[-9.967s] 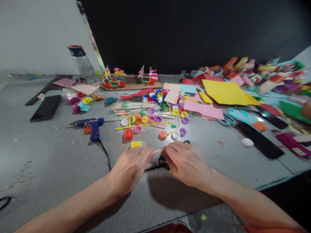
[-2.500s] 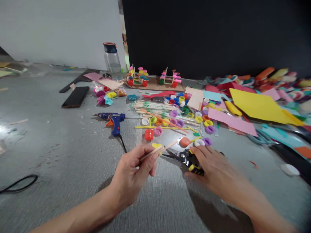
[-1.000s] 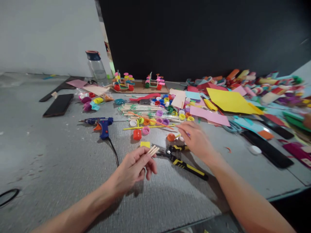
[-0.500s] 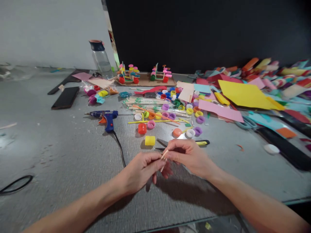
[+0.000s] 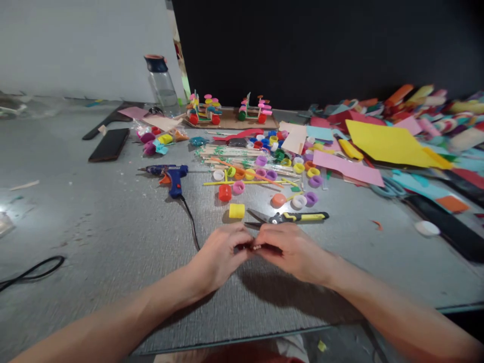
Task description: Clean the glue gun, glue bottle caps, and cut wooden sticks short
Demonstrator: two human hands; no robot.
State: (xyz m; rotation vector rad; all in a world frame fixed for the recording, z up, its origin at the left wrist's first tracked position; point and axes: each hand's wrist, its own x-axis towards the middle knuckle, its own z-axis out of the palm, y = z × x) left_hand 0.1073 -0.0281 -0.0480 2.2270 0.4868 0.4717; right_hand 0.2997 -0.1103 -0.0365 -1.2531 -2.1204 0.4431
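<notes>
Fingertips of both the left hand (image 5: 221, 252) and the right hand (image 5: 297, 247) pinch short pale sticks (image 5: 257, 247), whose ends peek out where the 2 hands meet above the tabletop (image 5: 212, 317); fingers hide the rest, so I cannot tell how many there are. Taking that grip as the clock's centre, black-and-yellow cutters (image 5: 282, 218) lie just beyond the right hand, between 12 and 1 o'clock, their blades pointing toward 9. Close by at 11 sits a yellow cap (image 5: 237, 210); at 1, an orange cap (image 5: 279, 200). Farther off, a blue glue gun (image 5: 175, 180) lies at 10, nozzle toward 9. Near 12, bundled sticks (image 5: 230, 153) spread out, and past them 2 small model vehicles (image 5: 206, 112) stand on cardboard (image 5: 231, 121). At 2 lies a large yellow sheet (image 5: 385, 143); at 11, well back, stands a bottle (image 5: 163, 91).
</notes>
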